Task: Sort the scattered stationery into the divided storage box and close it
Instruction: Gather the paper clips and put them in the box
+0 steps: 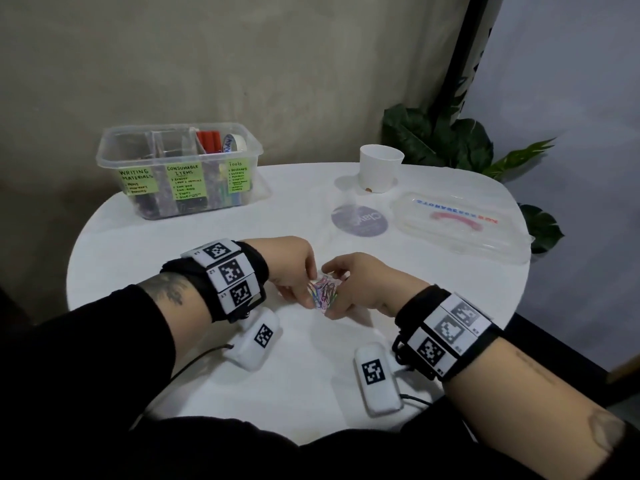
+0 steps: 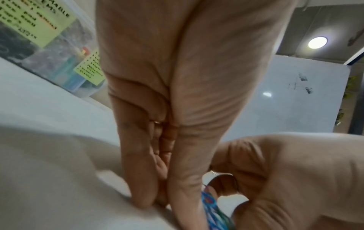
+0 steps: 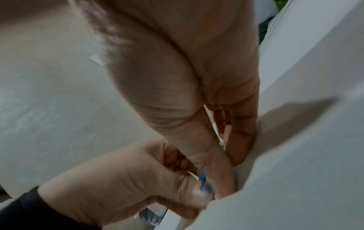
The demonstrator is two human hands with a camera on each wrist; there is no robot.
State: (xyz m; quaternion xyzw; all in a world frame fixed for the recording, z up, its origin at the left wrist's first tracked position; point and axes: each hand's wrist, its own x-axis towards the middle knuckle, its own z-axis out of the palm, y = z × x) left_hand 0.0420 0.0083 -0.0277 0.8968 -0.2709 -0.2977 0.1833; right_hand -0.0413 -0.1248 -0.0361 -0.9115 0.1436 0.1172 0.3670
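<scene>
From my head camera the room reads dim and flat, the white table (image 1: pixel 433 271) the brightest surface, with soft shadows under the cup (image 1: pixel 380 168) and the wrists, and straight lines bowing toward the frame edges. My left wrist view catches a round ceiling lamp (image 2: pixel 317 42) flaring at upper right, and the near fingers there smear with motion blur. My right wrist view is soft throughout, a dark shadow falling across the table (image 3: pixel 315 109).
</scene>
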